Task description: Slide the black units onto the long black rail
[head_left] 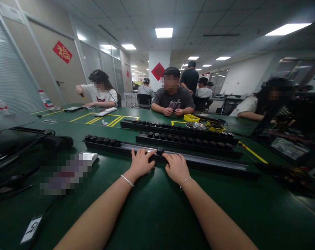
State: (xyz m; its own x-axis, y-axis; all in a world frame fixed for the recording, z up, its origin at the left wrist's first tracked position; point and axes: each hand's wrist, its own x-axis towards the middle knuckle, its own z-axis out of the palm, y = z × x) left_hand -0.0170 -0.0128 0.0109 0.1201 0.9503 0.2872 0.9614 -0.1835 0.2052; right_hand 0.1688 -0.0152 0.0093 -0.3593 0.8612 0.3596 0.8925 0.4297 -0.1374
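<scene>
A long black rail (209,161) with a pale channel along its top lies across the table in front of me. On it sits a small black round-topped piece (160,150), between my two index fingertips. My left hand (141,161) rests at the rail's near edge, its fingers spread and the index touching or almost touching the piece's left side. From the other side my right hand (176,166) reaches with its index finger to the piece, the thumb lowered and apart. Several similar black pieces (102,140) stand in a row at the rail's left end.
Two more black rails (188,140) bearing rows of pieces lie behind. A phone-like device (89,158) and black cables (24,173) are at left. Farther back are a metal dish (196,125) and a yellow tray (191,118). People sit around the green table (147,215).
</scene>
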